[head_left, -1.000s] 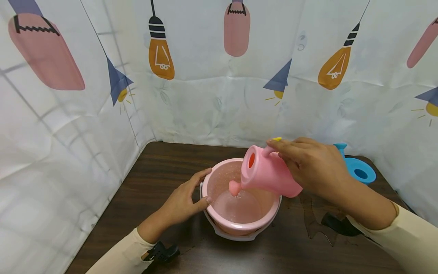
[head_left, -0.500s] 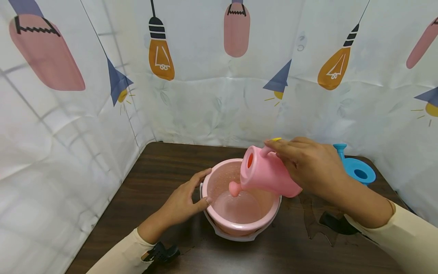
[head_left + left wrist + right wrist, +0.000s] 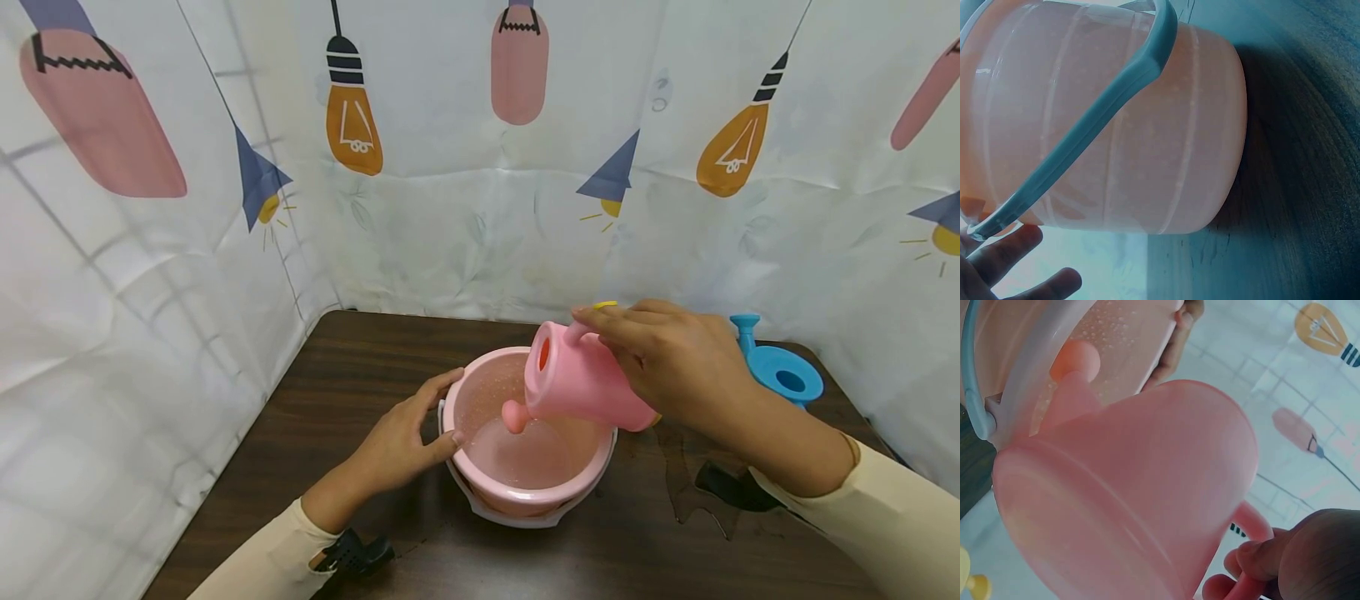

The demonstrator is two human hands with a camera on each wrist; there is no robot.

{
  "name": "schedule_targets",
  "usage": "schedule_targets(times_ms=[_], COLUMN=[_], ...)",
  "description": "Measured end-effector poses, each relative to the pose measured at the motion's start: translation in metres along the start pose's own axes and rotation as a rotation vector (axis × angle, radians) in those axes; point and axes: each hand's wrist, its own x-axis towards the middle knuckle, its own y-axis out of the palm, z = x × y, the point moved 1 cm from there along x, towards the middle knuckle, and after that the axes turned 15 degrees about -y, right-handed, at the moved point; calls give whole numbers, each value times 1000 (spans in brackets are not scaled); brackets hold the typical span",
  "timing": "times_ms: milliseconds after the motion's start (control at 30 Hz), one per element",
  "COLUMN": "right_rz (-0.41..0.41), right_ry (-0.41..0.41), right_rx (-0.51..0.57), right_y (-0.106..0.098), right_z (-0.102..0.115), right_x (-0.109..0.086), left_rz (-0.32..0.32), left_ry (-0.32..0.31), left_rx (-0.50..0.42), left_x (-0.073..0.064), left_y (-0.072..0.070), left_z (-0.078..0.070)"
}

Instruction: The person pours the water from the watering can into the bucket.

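A pink bucket (image 3: 525,492) with a pale handle (image 3: 1085,131) stands upright mid-table; droplets dot its inner wall. My left hand (image 3: 401,437) grips its left rim, thumb tip over the edge and the index finger farther along. In the left wrist view two fingertips (image 3: 1054,284) show spread beside the bucket. My right hand (image 3: 675,358) holds a pink toy watering can (image 3: 581,379) by its handle (image 3: 1254,522). The can is tipped left over the bucket, its round spout head (image 3: 515,415) inside the opening. The right palm hides part of the can.
At the back right is a blue toy watering can (image 3: 783,375). A yellow toy piece (image 3: 979,584) is mostly hidden behind the right hand. Spilled water (image 3: 686,492) wets the dark table (image 3: 367,358) on the right. Printed white curtains (image 3: 450,233) enclose the table's back and sides.
The right hand and the pink watering can have shifted slightly left, with the spout staying over the bucket. A thin trickle seen below the spout earlier no longer shows. The left hand stays put.
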Motion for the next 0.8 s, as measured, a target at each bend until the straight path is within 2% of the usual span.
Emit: schedule_targets(times_ms=[433, 800], right_rz=[-12, 33], right_ry=[-23, -3], right_rx=[4, 11], right_y=[5, 4], right_z=[1, 3], right_x=[4, 8], left_rz=[-3, -2], left_ry=[2, 2], left_rx=[3, -3], left_x=[0, -1], left_y=[0, -1], left_z=[1, 0])
